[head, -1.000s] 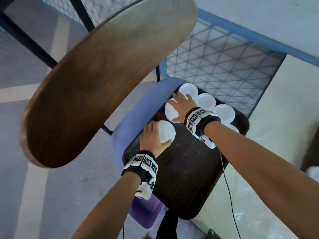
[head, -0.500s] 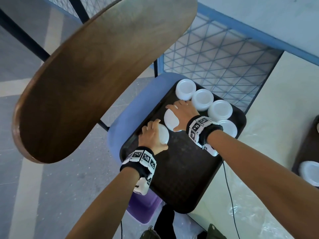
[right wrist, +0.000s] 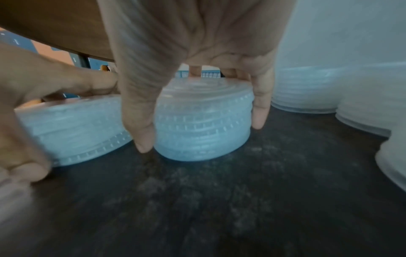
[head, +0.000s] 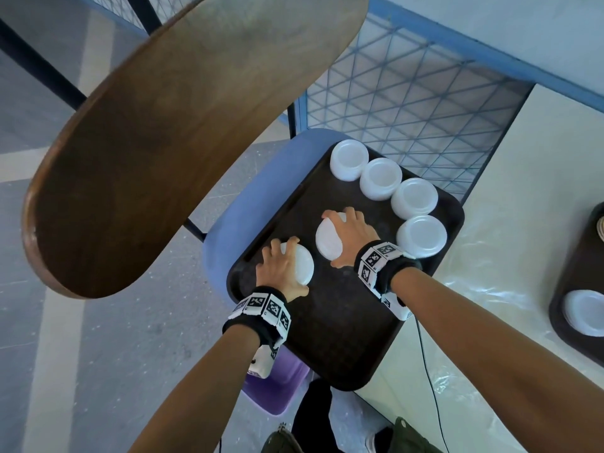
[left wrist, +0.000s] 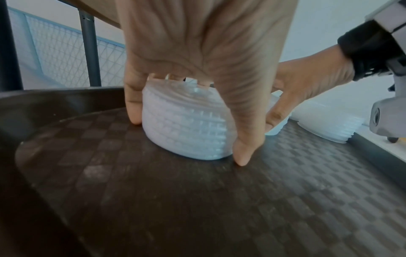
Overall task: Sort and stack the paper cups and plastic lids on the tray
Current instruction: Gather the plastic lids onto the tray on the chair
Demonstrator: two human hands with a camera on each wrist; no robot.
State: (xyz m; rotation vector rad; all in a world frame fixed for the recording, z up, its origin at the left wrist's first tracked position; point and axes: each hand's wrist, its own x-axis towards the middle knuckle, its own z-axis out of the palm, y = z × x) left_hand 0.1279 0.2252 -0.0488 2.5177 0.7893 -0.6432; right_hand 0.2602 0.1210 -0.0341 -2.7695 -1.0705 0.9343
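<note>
A dark brown tray (head: 346, 338) lies on a blue seat. My left hand (head: 281, 269) grips a short stack of translucent plastic lids (head: 304, 269) near the tray's left rim, thumb and fingers (left wrist: 243, 139) reaching down its sides (left wrist: 186, 128) to the tray. My right hand (head: 351, 237) grips a second lid stack (head: 327, 246) just beyond, fingers (right wrist: 140, 121) clamped round it (right wrist: 204, 128). Both stacks stand on the tray. Several upside-down stacks of white paper cups (head: 414, 196) run along the far right rim.
A brown wooden tabletop (head: 163, 125) overhangs on the upper left. Blue mesh fencing (head: 408, 93) stands behind. On the cream table (head: 490, 289) at the right lies a second tray (head: 568, 289) with a white stack (head: 588, 317). A black cable (head: 428, 371) hangs by the tray.
Both hands have drawn their lid stacks back along the tray, away from the far cup stack. The view has shifted and the second tray has come into sight.
</note>
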